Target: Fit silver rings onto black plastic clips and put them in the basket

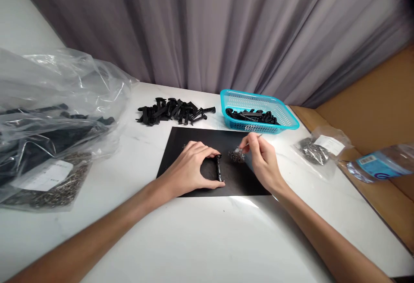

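Observation:
My left hand grips a slim black plastic part by its two ends, thumb at the near end and fingers at the far end. The part is held over a black mat. To its right, my right hand pinches a thin, pointed metal tool, whose exact kind I cannot make out. The fingertips are at a small heap of tiny metal pieces on the mat. More small metal bits lie partly hidden behind my left hand.
Behind the mat lies a pile of black plastic parts. A blue basket holds more of them. Large clear bags stand at left, one with metal pieces. At right are a smaller bag and a blue-labelled clear package.

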`<act>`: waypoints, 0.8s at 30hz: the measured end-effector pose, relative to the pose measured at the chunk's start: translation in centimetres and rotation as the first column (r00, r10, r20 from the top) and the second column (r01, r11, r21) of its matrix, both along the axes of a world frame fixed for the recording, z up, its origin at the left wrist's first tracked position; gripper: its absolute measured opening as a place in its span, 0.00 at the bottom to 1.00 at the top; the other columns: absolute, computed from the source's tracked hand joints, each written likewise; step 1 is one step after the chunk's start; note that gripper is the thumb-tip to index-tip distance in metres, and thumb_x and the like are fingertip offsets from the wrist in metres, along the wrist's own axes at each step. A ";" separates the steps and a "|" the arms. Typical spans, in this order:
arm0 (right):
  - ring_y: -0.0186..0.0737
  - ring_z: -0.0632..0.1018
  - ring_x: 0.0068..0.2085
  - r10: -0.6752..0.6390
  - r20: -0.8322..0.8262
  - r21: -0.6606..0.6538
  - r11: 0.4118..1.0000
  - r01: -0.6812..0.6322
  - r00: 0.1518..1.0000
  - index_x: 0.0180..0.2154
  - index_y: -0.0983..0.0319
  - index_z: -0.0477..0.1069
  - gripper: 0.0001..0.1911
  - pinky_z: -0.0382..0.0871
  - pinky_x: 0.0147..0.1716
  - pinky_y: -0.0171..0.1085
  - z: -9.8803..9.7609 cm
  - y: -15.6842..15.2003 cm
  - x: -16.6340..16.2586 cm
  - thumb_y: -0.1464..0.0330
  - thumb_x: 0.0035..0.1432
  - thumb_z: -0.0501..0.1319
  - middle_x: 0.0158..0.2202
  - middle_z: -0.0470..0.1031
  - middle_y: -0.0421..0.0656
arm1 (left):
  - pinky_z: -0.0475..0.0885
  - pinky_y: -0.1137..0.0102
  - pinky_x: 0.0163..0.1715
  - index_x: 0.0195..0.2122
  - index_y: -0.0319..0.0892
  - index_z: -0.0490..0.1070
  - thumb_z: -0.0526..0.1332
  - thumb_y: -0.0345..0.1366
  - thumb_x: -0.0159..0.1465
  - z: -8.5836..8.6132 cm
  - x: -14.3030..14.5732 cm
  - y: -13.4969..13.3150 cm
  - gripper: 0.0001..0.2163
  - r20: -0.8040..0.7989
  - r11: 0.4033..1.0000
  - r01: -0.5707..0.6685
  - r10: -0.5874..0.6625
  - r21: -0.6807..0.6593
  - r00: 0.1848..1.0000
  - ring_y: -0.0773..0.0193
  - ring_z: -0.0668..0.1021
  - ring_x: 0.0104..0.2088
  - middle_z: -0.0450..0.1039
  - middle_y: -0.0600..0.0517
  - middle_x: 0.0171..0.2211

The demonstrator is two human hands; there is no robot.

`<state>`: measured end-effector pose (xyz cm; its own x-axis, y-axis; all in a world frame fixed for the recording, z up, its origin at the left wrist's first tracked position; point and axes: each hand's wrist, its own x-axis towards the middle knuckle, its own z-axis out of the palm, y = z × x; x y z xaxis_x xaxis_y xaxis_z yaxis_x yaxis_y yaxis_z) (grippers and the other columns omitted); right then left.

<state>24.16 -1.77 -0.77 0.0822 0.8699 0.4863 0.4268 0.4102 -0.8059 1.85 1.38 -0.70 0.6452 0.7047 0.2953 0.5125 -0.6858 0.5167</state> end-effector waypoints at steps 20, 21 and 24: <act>0.37 0.72 0.31 0.418 -0.046 -0.433 0.810 -0.395 0.907 0.49 0.60 0.77 0.20 0.64 0.31 0.37 1.2 -1.6 -1.5 0.54 0.62 0.67 0.34 0.81 0.40 | 0.66 0.57 0.55 0.54 0.48 0.66 0.73 0.41 0.57 1.5 -0.7 -0.4 0.26 0.079 0.991 -0.059 0.049 0.117 0.996 0.50 0.75 0.53 0.74 0.50 0.53; 0.36 0.70 0.29 0.404 -0.052 -0.429 0.817 -0.385 0.913 0.47 0.60 0.77 0.19 0.62 0.30 0.37 1.2 -1.5 -1.6 0.54 0.62 0.67 0.31 0.80 0.39 | 0.66 0.56 0.56 0.56 0.49 0.65 0.74 0.43 0.57 1.5 -0.8 -0.3 0.28 0.073 0.993 -0.046 0.038 0.109 0.997 0.49 0.75 0.54 0.73 0.49 0.54; 0.36 0.68 0.28 0.281 0.027 -0.360 0.898 -0.253 0.959 0.43 0.62 0.79 0.18 0.61 0.29 0.37 1.0 -0.8 -1.3 0.53 0.62 0.67 0.30 0.79 0.40 | 0.67 0.54 0.59 0.62 0.50 0.60 0.74 0.49 0.56 1.5 -1.4 0.4 0.36 0.065 0.995 -0.052 0.047 0.080 0.997 0.47 0.72 0.59 0.69 0.46 0.59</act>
